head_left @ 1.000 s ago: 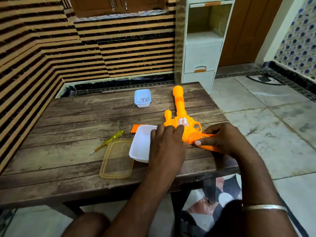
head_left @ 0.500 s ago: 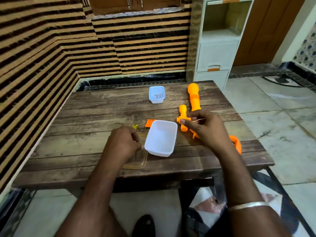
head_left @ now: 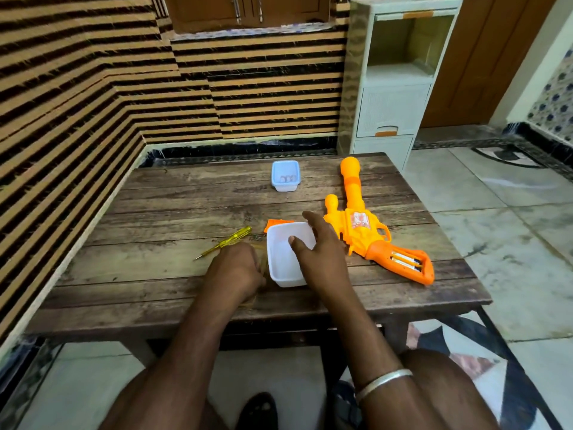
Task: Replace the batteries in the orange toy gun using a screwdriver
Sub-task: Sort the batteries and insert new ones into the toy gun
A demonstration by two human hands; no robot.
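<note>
The orange toy gun [head_left: 356,225] lies on the right of the wooden table [head_left: 161,212], barrel pointing away from me. Its grip [head_left: 403,262] is open and shows batteries inside. An orange battery cover [head_left: 273,224] peeks out behind a white tub [head_left: 283,265]. My right hand [head_left: 322,256] holds the tub's right wall, thumb inside and fingers outside. My left hand [head_left: 237,271] is curled over a clear yellowish lid [head_left: 263,250], which is mostly hidden. The yellow screwdriver [head_left: 224,242] lies just beyond my left hand, untouched.
A small blue tub [head_left: 285,175] with small items inside stands at the back of the table. A white plastic drawer unit [head_left: 392,88] stands behind the table's far right corner. Striped walls close off the left and back. Tiled floor lies to the right.
My right hand has left the gun and moved left onto the white tub, uncovering the gun's open grip. My left hand stays on the clear lid.
</note>
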